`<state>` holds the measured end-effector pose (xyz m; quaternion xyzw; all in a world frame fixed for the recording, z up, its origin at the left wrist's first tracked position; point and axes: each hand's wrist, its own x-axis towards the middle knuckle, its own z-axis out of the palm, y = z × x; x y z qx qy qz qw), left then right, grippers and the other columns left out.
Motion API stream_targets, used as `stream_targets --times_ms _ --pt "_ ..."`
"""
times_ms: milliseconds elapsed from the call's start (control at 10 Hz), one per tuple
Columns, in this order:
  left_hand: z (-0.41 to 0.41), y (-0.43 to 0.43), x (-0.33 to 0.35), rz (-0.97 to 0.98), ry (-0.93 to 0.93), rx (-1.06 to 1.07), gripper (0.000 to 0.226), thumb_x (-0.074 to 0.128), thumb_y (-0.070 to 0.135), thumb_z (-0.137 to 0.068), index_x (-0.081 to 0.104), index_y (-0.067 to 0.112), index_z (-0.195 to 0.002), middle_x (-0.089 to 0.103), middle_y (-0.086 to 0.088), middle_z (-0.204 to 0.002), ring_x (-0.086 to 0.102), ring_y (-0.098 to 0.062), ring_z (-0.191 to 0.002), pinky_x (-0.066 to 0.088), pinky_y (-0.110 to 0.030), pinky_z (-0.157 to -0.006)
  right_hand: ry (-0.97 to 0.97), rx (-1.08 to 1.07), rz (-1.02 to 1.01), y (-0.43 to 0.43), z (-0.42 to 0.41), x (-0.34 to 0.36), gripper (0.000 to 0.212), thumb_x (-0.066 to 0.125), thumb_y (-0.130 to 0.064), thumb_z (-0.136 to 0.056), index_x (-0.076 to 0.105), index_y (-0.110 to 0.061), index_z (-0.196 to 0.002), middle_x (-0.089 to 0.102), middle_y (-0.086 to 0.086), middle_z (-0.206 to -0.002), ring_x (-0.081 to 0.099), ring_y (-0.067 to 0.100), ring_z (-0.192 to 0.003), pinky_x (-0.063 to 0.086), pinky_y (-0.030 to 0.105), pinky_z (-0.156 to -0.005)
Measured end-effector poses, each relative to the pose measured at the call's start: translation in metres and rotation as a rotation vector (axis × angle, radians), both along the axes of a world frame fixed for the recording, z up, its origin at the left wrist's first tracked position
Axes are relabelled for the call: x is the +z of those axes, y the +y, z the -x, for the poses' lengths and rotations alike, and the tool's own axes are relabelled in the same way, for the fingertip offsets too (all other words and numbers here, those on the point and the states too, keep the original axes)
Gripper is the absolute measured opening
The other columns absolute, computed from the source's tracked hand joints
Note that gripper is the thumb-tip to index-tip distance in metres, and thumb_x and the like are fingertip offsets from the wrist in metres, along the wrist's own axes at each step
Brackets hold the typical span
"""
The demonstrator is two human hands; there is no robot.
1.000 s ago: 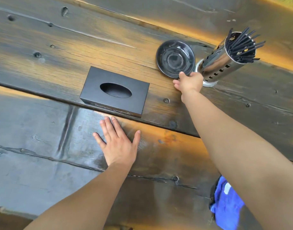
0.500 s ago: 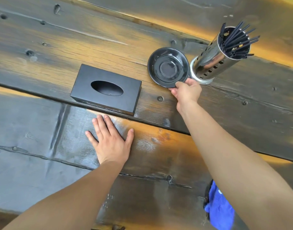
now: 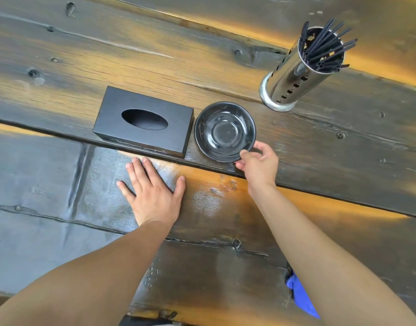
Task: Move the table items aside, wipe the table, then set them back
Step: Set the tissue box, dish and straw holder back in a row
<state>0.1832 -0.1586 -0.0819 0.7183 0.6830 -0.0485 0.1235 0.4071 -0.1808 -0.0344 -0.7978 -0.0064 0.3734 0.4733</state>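
While right hand [image 3: 258, 164] seemingly pinches dish [image 3: 225, 131], left hand [image 3: 152, 196] flat

Surface fills whole view: dark-stained wooden table [image 3: 61, 220] of broad planks, seams running roughly 9 to 3 o'clock, tilting down toward 4. Knots and round plugs scattered, most toward 10 and 3 o'clock. Warm orange glare streaks the grain at 12 to 1 o'clock and again at centre; cooler grey-blue sheen at 8 to 9 o'clock. Long crack at 7 o'clock. No walls, floor or windows visible.
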Motion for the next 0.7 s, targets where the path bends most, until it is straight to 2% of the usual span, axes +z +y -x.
stream_targets --times_ms 100,500,600,700 --pt "0.000 0.000 0.000 -0.002 0.002 0.001 0.101 0.027 0.076 -0.094 0.005 0.006 -0.162 0.007 -0.016 -0.171 -0.002 -0.031 -0.159 0.000 -0.063 -0.124 0.008 0.009 0.017 -0.005 0.006 -0.001 0.034 0.067 -0.003 -0.099 0.061 -0.012 -0.131 0.077 0.006 -0.093 0.071 0.010 -0.071 0.064 0.027 -0.076" --pt "0.000 0.000 0.000 -0.016 -0.005 0.001 0.100 0.030 0.075 -0.094 0.006 0.005 -0.162 0.009 -0.017 -0.171 -0.001 -0.031 -0.159 0.001 -0.063 -0.124 0.005 0.040 0.061 -0.014 0.010 -0.001 0.040 0.071 -0.005 -0.097 0.060 -0.016 -0.134 0.077 0.005 -0.092 0.074 0.011 -0.070 0.065 0.025 -0.072" --pt "0.000 0.000 -0.001 -0.018 -0.004 0.002 0.100 0.031 0.074 -0.094 0.006 0.005 -0.162 0.009 -0.017 -0.170 0.000 -0.032 -0.159 0.001 -0.063 -0.124 -0.035 0.122 0.097 -0.016 0.006 0.001 0.049 0.075 -0.012 -0.095 0.057 -0.014 -0.140 0.077 0.000 -0.085 0.078 0.013 -0.072 0.066 0.032 -0.075" --pt "0.000 0.000 -0.001 -0.023 -0.007 0.001 0.100 0.033 0.074 -0.095 0.007 0.005 -0.162 0.010 -0.018 -0.170 0.000 -0.032 -0.159 0.000 -0.063 -0.124 -0.180 0.218 0.186 -0.015 -0.005 0.006 0.064 0.081 -0.034 -0.089 0.055 -0.015 -0.144 0.075 -0.004 -0.083 0.077 0.013 -0.077 0.064 0.041 -0.087"
